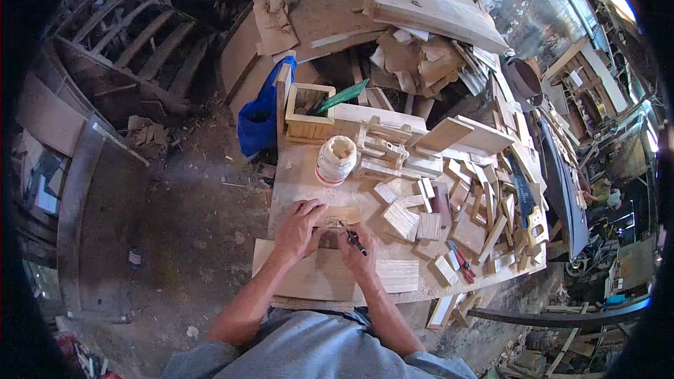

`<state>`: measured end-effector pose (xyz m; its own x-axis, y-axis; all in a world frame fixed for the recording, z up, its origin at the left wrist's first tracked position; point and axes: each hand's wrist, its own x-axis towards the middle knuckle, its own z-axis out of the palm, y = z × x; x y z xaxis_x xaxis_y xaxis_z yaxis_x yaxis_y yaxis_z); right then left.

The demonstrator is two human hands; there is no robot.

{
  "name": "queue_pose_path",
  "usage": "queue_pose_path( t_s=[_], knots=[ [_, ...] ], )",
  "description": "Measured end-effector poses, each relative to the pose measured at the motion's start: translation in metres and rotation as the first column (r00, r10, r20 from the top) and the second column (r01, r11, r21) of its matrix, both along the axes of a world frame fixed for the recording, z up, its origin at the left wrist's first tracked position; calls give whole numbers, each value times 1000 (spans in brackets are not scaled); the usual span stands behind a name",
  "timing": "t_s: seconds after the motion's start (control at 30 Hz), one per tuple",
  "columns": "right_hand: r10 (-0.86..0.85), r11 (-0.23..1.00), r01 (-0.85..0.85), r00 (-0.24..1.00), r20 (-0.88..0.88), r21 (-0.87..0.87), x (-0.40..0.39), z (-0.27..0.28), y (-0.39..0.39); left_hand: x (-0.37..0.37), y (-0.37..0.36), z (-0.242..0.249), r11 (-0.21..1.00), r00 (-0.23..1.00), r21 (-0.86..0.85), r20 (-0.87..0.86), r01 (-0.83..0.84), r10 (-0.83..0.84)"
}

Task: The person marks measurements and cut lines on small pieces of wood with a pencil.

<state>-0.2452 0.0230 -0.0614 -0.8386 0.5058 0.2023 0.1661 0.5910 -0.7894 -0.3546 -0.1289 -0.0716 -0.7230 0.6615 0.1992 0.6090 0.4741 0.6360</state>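
Note:
My right hand is closed around a black pen, with its tip at a small pale wooden piece. Dark lines are drawn on that piece around the tip. On its left side my left hand grips the piece, fingers bent over its edge; the thumb is partly hidden. Below, between both hands, lies a darker brown patch that I cannot make out clearly. Under my wrists a wide light board rests along the front of the workbench.
Beyond my hands stands an open white jar. Wood offcuts crowd the right side, with red-handled pliers among them. A wooden box holding a green object and a blue cloth are at the back left.

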Motion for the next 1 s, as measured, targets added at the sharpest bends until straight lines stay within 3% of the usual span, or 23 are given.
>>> queue_pose_path(
  t_s=[0.3, 0.5, 0.6, 0.7, 1.0],
  knots=[
    [-12, 1000, 12, 997, -83, -2, 3, 2, 3, 0, -1, -5, 999, 1000, 50, -5, 1, -1],
    [41, 999, -42, 999, -8, -22, 2, -5, 2, 1, 1, -9, 996, 999, 90, 31, -20, 18],
    [90, 996, -88, 994, -67, 35, 4, -6, 3, 0, 1, -9, 997, 1000, 79, 20, -14, 13],
    [65, 994, -62, 997, 30, -95, 2, -4, 0, -1, 1, -10, 997, 1000, 79, -25, -9, 11],
    [136, 990, -132, 985, -104, 41, -1, -16, 5, -1, 2, -8, 998, 1000, 69, -7, -6, 7]
  ],
)
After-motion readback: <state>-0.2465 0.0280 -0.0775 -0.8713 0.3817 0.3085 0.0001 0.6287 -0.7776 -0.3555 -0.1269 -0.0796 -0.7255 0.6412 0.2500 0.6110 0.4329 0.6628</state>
